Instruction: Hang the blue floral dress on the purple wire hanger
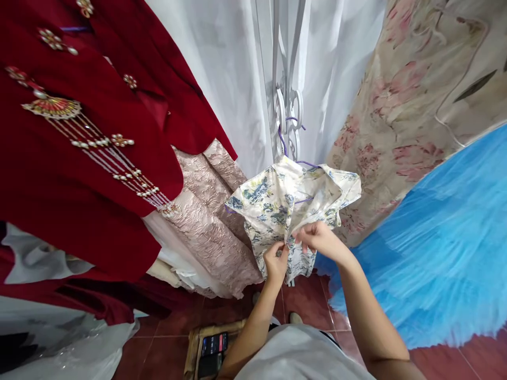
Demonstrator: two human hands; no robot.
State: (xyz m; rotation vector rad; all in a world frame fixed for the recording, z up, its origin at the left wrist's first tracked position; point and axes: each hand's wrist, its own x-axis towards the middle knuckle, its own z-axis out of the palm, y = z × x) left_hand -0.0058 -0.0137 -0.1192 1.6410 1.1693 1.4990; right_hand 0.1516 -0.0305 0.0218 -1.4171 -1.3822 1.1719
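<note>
Okay, floral top (263, 206) hangs on purple hanger (282, 141), mid-view, hook up at the white rings (280, 108), front partly open at the neck. Left hand (276, 262) low on its front edge, thumb and finger closed, pinching fabric. Right hand (319, 237) just beside it, slightly higher, fingers curled in against the other front edge; fingertips are small and partly hidden, so can't tell if they're gripping or only touching. Both forearms reach up from the bottom of the view.

White curtain (222, 68) behind. Left side: red garment (130, 111) with beaded ornament (55, 107), textured pink skirt (209, 227) partly below it. Right side: beige floral fabric (400, 105), bright blue tulle (428, 253) beneath it. Red tiled floor (307, 303) below; near the left forearm, a wooden frame (191, 348) with a dark phone (215, 344), screen lit.
</note>
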